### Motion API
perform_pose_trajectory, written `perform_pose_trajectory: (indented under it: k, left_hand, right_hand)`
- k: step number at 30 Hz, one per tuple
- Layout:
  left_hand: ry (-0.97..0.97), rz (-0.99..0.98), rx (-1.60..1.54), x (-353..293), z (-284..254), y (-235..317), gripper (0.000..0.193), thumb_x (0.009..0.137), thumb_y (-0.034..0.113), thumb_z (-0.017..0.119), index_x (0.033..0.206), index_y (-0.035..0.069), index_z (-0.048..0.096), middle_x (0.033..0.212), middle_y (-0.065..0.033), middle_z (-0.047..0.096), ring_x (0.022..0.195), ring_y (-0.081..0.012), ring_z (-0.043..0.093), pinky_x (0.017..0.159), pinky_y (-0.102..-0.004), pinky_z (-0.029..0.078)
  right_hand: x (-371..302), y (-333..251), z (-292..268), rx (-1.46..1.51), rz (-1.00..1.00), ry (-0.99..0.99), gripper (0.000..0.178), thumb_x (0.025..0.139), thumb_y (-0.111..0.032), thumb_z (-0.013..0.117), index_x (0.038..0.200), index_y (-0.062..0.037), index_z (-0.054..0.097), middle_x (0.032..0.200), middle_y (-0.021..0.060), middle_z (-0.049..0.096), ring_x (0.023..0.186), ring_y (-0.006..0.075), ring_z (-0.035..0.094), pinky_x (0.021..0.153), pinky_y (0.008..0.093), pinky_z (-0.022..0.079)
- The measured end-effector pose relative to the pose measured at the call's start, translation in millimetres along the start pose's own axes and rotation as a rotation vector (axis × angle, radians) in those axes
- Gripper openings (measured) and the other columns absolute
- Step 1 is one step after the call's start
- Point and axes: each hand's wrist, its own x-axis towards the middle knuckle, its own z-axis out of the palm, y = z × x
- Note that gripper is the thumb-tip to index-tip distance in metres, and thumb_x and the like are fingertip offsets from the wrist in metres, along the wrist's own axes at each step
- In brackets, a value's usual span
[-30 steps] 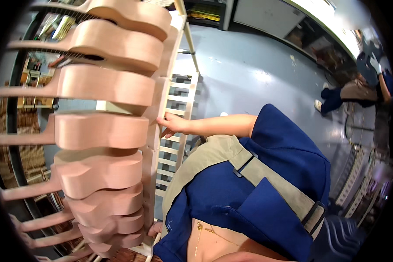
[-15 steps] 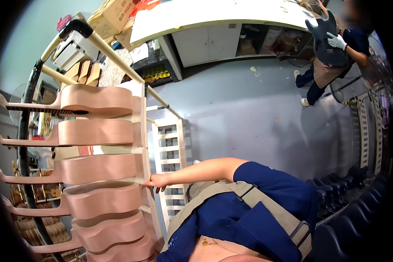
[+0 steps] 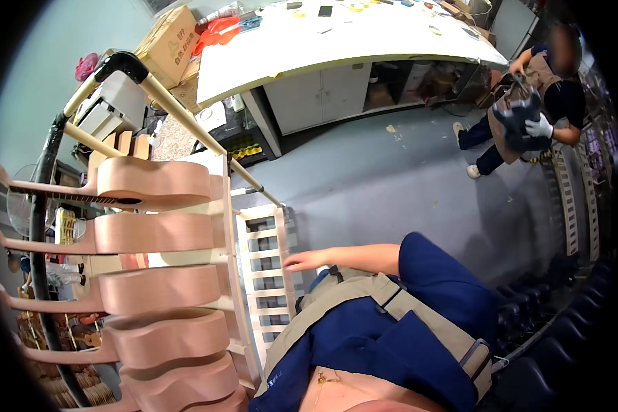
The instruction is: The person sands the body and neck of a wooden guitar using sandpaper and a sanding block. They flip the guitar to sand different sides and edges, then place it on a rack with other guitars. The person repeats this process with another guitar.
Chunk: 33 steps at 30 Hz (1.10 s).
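My right hand (image 3: 307,260) reaches across to the left with its fingers stretched out and nothing visible in them. It is nearest to a pale wooden slatted rack (image 3: 266,273) and apart from the guitar rack's side rail (image 3: 231,275). Several unfinished guitars lie on edge in a row on that rack. Among them are one with a dark fretboard (image 3: 154,180), one below it (image 3: 152,232) and another (image 3: 159,288). Their necks point left past a black upright tube (image 3: 40,226). My left hand is out of view.
A long white-topped bench (image 3: 288,48) stands at the back, with a cardboard box (image 3: 168,42) by its left end. At the far right, a co-worker holds a dark guitar-shaped body (image 3: 522,120) in a white-gloved hand. Dark curved objects (image 3: 549,350) line the lower right.
My right hand has come away from the guitar rack's side rail and moved right. The view has shifted upward. The co-worker has lowered the dark body.
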Motion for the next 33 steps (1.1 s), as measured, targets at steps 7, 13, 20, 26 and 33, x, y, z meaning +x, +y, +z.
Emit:
perform_pose_trajectory:
  k: [7,13,20,26,33]
  left_hand:
    - [-0.15,-0.033,-0.018,-54,78,19,0.048,0.08,0.044,0.055,0.106,0.003,0.054,0.103,-0.022,0.057,0.096,-0.0331,0.051,0.084,-0.0407,0.043]
    - [-0.221,-0.081,-0.087,-135,165,61,0.047,0.08,0.042,0.058,0.104,0.003,0.055,0.102,-0.0208,0.058,0.095,-0.0315,0.052,0.083,-0.04,0.043]
    - [-0.15,-0.102,-0.228,-175,219,147,0.045,0.079,0.041,0.06,0.102,0.003,0.057,0.101,-0.0195,0.059,0.093,-0.0297,0.053,0.082,-0.0392,0.044]
    - [-0.041,-0.198,-0.407,-170,259,206,0.043,0.078,0.04,0.063,0.1,0.003,0.058,0.1,-0.0184,0.06,0.092,-0.0281,0.053,0.081,-0.0385,0.045]
    - [0.068,-0.287,-0.551,-145,316,276,0.042,0.078,0.038,0.065,0.097,0.002,0.059,0.099,-0.0171,0.061,0.091,-0.0263,0.054,0.08,-0.0377,0.045]
  right_hand:
    - [-220,64,-88,-0.71,0.993,-0.199,0.057,0.091,-0.048,0.033,0.143,-0.0266,0.024,0.149,0.0074,0.02,0.137,0.027,0.019,0.103,0.0624,0.007]
    - [-246,-31,-175,0.081,1.072,0.33,0.065,0.089,-0.046,0.042,0.142,-0.0127,0.024,0.148,0.0118,0.02,0.136,0.0272,0.019,0.109,0.0462,0.01]
    - [-244,-55,-248,0.68,0.502,0.236,0.076,0.089,-0.058,0.038,0.142,-0.0067,0.023,0.147,0.0107,0.022,0.135,0.0219,0.021,0.109,0.0333,0.019]
    - [-288,46,-325,0.49,0.705,0.191,0.077,0.088,-0.061,0.036,0.141,-0.0052,0.027,0.144,0.0105,0.03,0.132,0.0216,0.028,0.108,0.0349,0.021]
    - [-185,-54,-467,0.489,0.178,0.783,0.072,0.091,-0.057,0.035,0.141,-0.0054,0.026,0.141,0.0127,0.036,0.13,0.0225,0.032,0.109,0.0377,0.019]
